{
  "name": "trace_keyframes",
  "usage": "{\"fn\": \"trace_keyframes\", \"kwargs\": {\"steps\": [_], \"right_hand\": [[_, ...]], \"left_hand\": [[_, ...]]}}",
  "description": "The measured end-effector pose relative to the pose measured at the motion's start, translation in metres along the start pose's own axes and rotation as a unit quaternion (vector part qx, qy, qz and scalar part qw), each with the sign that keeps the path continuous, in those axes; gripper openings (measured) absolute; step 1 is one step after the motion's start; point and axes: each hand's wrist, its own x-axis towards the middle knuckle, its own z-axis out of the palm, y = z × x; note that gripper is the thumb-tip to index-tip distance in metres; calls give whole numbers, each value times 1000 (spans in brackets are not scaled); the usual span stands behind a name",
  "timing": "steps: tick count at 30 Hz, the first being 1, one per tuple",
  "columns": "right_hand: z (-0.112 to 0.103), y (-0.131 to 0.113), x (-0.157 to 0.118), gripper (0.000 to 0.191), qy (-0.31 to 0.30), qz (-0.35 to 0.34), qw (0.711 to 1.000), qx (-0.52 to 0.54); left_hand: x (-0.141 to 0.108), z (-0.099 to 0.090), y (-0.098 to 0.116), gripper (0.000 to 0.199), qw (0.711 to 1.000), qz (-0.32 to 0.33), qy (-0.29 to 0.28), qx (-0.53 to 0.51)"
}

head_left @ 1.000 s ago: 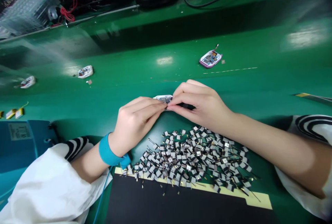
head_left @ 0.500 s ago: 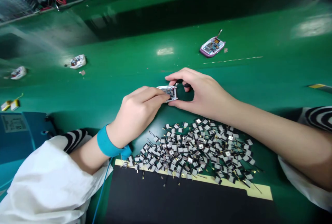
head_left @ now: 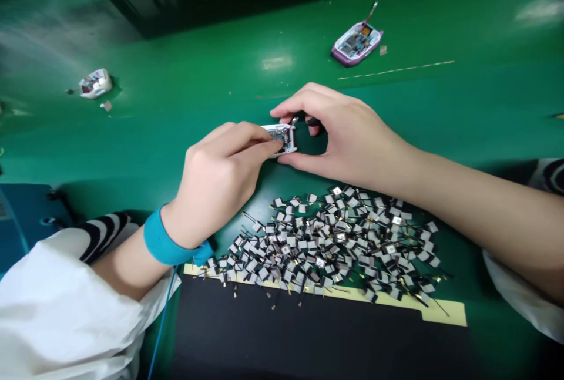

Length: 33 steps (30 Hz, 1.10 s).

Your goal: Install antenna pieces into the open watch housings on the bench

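Observation:
Between my hands is a small white device housing (head_left: 288,148) with a circuit board inside. The fingertips of my left hand (head_left: 229,160), bunched together, reach over its left part and press onto the board, hiding that side. My right hand (head_left: 341,127) curves round the right end, thumb at the near edge and index finger at the far edge. A small black piece (head_left: 312,122) shows by its curled fingers; what it is I cannot make out. Closer to me lies a heap of small grey-and-black parts (head_left: 319,239) with short leads.
A purple-edged open housing (head_left: 356,44) lies farther back, and a white one (head_left: 96,83) at the left. A black sheet (head_left: 308,339) with a yellow strip (head_left: 449,312) borders the heap. A blue cord (head_left: 161,327) runs from my left wristband (head_left: 165,239). A blue box (head_left: 33,215) stands left.
The camera view has shifted, so the hands and housing appear slightly higher and farther left. Both hands keep nearly the same pose on the housing.

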Motion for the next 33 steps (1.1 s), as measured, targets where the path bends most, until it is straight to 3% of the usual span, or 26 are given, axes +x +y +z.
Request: {"fn": "trace_keyframes", "kwargs": {"steps": [17,33], "right_hand": [[0,1,0,32,11,-3,1000,-16],[0,1,1,33,5,-2,1000,-24]], "left_hand": [[2,-5,4,19,999,-9,-23,24],[2,-2,5,18,1000,-2,13,26]]}}
